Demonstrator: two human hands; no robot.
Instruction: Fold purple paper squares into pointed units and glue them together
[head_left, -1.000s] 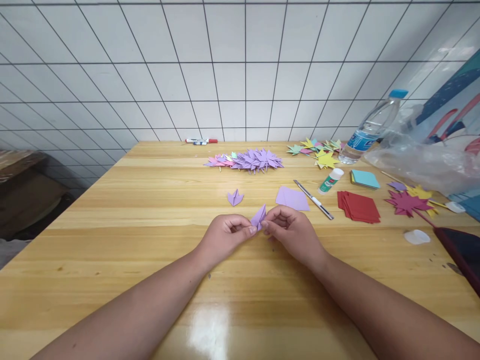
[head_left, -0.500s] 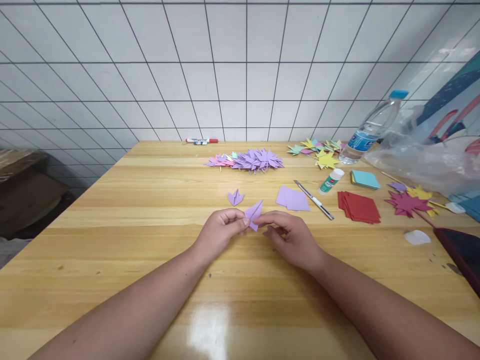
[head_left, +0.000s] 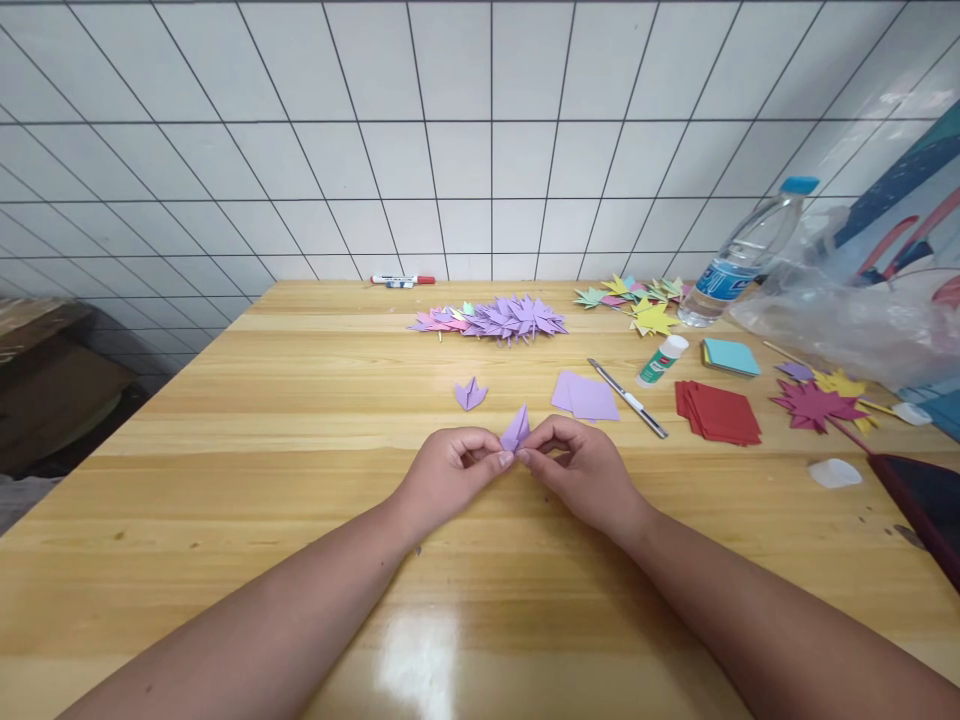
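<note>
Centrally in the head view, the left hand (head_left: pixel 459 468) and the right hand (head_left: pixel 579 470) meet over the worktop (head_left: pixel 300 390), holding between them a small purple paper piece (head_left: pixel 515 428) whose folded point is turned toward the far edge. Left fingers: thumb and forefinger pinching the lower left side of the paper. Right fingers: thumb and forefinger pinching its lower right side, the two thumb tips close together at the base. Which layers lie between them is too small to tell. Beyond the left hand, on the side of the far edge, lies a folded purple shape (head_left: pixel 471 394) with several points. Just beyond the right hand, purple sheets (head_left: pixel 591 397) overlap, and a craft knife (head_left: pixel 628 398) slants beside them, its lower end toward the worktop's right side. Nearer the far edge is a pile of pointed purple paper (head_left: pixel 517 318).

For clean folding, one pinch would best serve as a clamp while the other brings the paper edges into line; pressing before they agree would likely set a crooked crease. Even pressure, run from base to tip, should give a sharp line. A light grip is advisable, since small paper probably wrinkles if both sides are pulled apart.
</note>
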